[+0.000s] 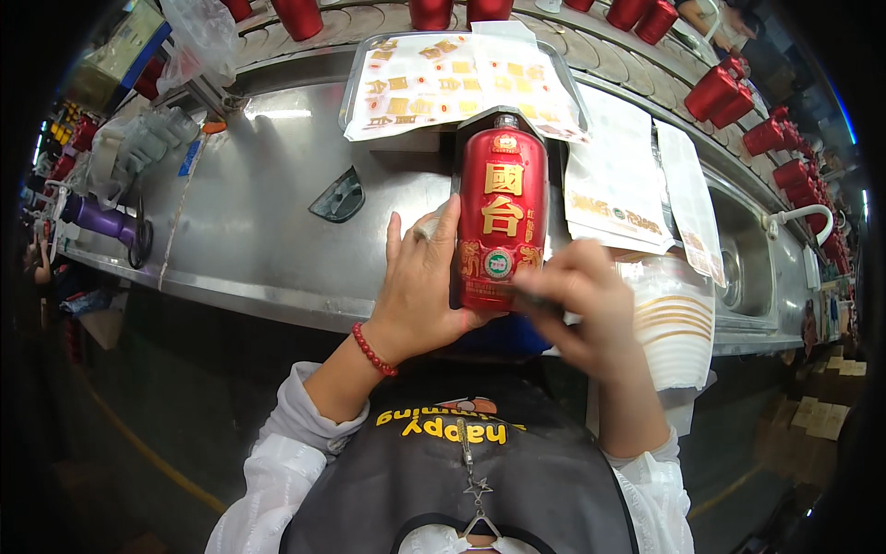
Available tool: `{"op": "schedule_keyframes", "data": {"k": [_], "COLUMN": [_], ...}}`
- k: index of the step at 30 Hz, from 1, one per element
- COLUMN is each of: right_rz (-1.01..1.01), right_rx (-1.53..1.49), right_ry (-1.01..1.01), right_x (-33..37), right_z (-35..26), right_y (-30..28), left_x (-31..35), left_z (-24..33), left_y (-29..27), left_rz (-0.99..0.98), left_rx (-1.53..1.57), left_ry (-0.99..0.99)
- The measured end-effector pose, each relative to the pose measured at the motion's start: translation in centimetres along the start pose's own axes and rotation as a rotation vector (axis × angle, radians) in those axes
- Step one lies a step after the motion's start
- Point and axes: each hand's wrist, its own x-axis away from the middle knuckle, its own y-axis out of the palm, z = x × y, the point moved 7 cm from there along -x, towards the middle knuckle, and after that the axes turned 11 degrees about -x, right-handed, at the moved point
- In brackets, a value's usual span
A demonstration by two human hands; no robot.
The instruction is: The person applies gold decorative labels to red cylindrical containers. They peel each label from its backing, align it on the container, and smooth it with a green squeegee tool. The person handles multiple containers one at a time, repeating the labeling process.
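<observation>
Steel counter below — red bottle held upright lengthwise, neck pointing away.

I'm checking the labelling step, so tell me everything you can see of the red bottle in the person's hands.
The red bottle is a glossy, roughly cylindrical bottle, ceramic or coated glass by its look, with gold characters down its front, a gold emblem near the shoulder and a round green-and-white seal lower down. Its short neck points away from the person, over the steel counter. The left hand grips its left side from below; the right hand presses a dark tool against its lower right edge.
</observation>
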Motion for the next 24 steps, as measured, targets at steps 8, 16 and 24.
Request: {"op": "schedule_keyframes", "data": {"k": [8, 16, 24], "right_rz": [0.138, -0.085, 0.447], "right_rx": [0.210, 0.003, -0.544], "right_ry": [-0.054, -0.163, 0.467], "right_x": [0.3, 1.1, 4.3], "right_z": [0.7, -1.7, 3.6], "right_y": [-1.1, 0.4, -0.9], "left_x": [-0.6, -0.6, -0.6], "left_z": [0.1, 0.1, -2.3], "left_y": [-0.5, -0.3, 0.7], "left_rz": [-0.011, 0.006, -0.153], "left_rx": [0.017, 0.020, 0.746], "left_ry": [0.042, 0.038, -0.140]}}
